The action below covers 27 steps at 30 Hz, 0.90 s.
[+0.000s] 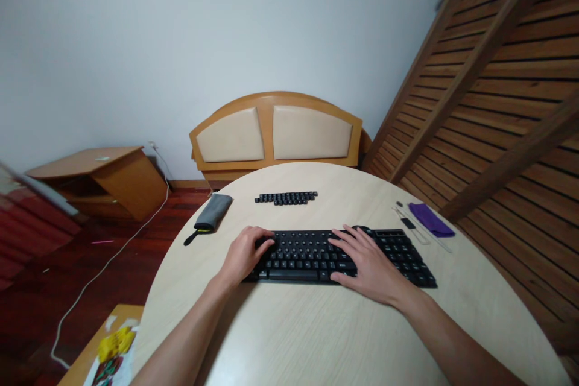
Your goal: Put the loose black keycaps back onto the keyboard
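Observation:
A black keyboard (296,275) lies flat on the round table, its long side facing me. My left hand (244,253) is bent around the keyboard's left end, with the fingers at the far corner and the thumb over the keys. Across the right part of the main keys, my right hand (368,262) lies spread, fingers apart and thumb near the front edge. Behind the keyboard, several loose black keycaps (287,198) are laid out in rows. The undersides of both hands are hidden.
On the pale round table (289,332), a grey pouch (215,211) lies at left. A purple cloth (431,220) and small thin tools (409,223) lie at right. Beyond stand a padded headboard (312,132) and a slatted wooden frame (488,84). A white cable (113,257) crosses the floor.

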Motion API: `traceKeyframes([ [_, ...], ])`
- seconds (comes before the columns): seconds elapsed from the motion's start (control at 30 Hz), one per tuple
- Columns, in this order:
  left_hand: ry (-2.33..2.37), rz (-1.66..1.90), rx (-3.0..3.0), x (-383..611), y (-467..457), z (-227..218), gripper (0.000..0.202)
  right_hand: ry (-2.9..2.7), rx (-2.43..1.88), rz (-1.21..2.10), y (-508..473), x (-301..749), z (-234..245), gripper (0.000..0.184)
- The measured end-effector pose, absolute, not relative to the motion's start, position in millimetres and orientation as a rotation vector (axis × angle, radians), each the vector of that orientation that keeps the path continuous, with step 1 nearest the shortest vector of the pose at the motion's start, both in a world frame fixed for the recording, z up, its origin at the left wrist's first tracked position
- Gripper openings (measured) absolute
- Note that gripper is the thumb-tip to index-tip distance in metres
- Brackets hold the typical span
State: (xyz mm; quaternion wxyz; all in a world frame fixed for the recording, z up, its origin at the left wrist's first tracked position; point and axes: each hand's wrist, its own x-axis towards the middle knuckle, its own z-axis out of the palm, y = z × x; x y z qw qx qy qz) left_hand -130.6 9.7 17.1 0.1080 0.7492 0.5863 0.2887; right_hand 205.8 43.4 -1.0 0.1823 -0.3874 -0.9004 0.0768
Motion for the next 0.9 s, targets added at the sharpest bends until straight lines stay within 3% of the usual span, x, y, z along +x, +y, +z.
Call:
traceKeyframes([
  [0.3,1.581,0.884,2.182,-140,9,3,0.017,-2.576,-1.004,0.269,47,153,47,0.029],
  [0.5,1.512,0.905,2.181,-143,9,4,0.013,-2.745,-1.094,0.463,64,90,83,0.022],
  [0.9,1.582,0.945,2.039,-143,10,2,0.014,-2.75,-1.04,0.518,68,53,63,0.017],
])
